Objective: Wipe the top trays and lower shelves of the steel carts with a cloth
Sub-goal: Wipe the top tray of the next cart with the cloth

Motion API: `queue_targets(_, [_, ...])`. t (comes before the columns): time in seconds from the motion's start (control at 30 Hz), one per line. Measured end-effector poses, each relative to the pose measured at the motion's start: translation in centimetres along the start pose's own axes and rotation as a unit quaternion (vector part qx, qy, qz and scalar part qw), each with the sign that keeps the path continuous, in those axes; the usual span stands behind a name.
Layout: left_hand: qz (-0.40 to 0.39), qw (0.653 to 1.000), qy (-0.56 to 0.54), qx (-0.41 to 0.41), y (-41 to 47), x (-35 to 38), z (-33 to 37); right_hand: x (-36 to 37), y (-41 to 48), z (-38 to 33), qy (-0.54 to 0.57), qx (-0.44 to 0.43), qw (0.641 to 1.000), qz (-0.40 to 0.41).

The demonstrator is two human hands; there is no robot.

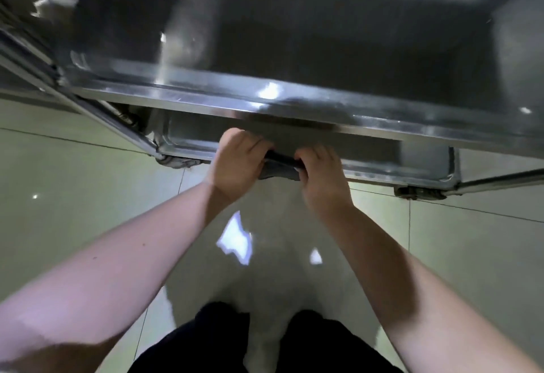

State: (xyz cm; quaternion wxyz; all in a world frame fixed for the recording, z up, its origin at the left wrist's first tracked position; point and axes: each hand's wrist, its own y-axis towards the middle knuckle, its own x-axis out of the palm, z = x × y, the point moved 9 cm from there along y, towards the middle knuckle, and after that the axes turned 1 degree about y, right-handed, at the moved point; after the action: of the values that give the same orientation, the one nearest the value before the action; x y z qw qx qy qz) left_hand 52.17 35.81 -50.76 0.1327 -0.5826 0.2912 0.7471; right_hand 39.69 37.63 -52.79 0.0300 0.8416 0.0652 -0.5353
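Note:
A steel cart fills the upper half of the head view, its top tray [294, 34] deep and shiny with a bright front rim [206, 102]. Below the rim the lower shelf [188, 140] shows, with a raised steel edge. A dark cloth [281, 166] is stretched between both hands at the shelf's front edge. My left hand [235, 163] grips the cloth's left end with curled fingers. My right hand [319, 178] grips its right end. Most of the cloth is hidden by the fingers.
Pale glossy floor tiles [88, 196] lie under the cart and around my dark-clothed legs [265, 343]. Cart wheels show at the lower shelf's left corner [176, 162] and right corner [418, 193]. Another steel frame [26, 57] stands at the far left.

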Motion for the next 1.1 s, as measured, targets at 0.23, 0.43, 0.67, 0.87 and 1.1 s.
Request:
queue_targets(0.23, [-0.074,0.996,-0.037,-0.041,-3.4,-15.2,1.6,-10.3,-3.4,-11.4,-0.014,-0.099,0.993,-0.069])
queue_targets(0.43, [-0.053,0.989,-0.089,-0.106,-4.9,-34.8,3.8,-24.8,-6.8,-24.1,0.008,-0.223,0.972,-0.074])
queue_targets(0.67, [0.012,0.977,-0.037,-0.211,-5.9,-59.2,3.4,-41.7,-7.1,-41.0,-0.056,-0.329,0.941,-0.052])
queue_targets(0.87, [0.070,0.965,0.098,-0.233,-8.5,-74.9,0.8,-50.2,-7.2,-55.8,-0.087,-0.490,0.867,-0.008])
queue_targets(1.1, [0.081,0.932,0.212,-0.284,-14.3,-84.0,-7.6,-50.4,-5.3,-69.9,-0.142,-0.539,0.828,0.064])
